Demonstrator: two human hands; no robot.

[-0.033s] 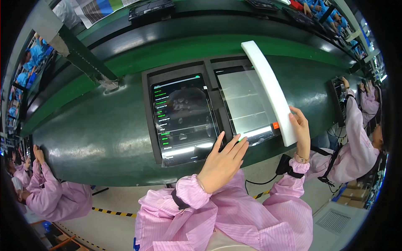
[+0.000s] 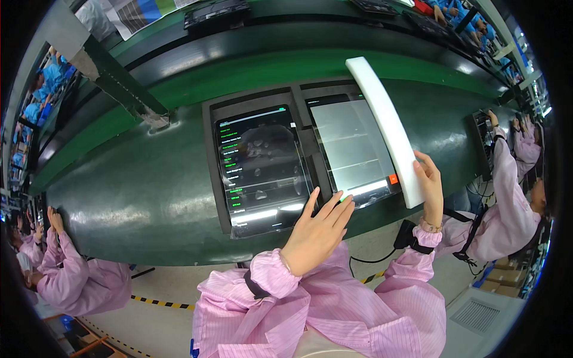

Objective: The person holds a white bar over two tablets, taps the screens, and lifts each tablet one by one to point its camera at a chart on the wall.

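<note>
A long white bar (image 2: 387, 125), slightly curved in this view, lies slanting along the right side of a lit tablet (image 2: 351, 146) with a pale grey screen. My right hand (image 2: 431, 186) grips the bar's near end, thumb and fingers around it. My left hand (image 2: 317, 231) is open, palm down, its fingertips at the lower edge of the pale-screened tablet. Left of it, a second tablet (image 2: 262, 164) shows a dark screen with a list of green and white lines. Both tablets sit in a dark grey two-bay tray (image 2: 213, 173). The bar hides the pale tablet's right edge.
The tray rests on a green worktop (image 2: 131, 197). A metal post (image 2: 122, 86) stands at the left back. Dark devices (image 2: 215, 13) lie on the ledge beyond. Co-workers in pink work at the far left (image 2: 71, 280) and right (image 2: 504, 209).
The white bar has shifted very slightly to the right with my right hand. My left hand and both tablets look unmoved.
</note>
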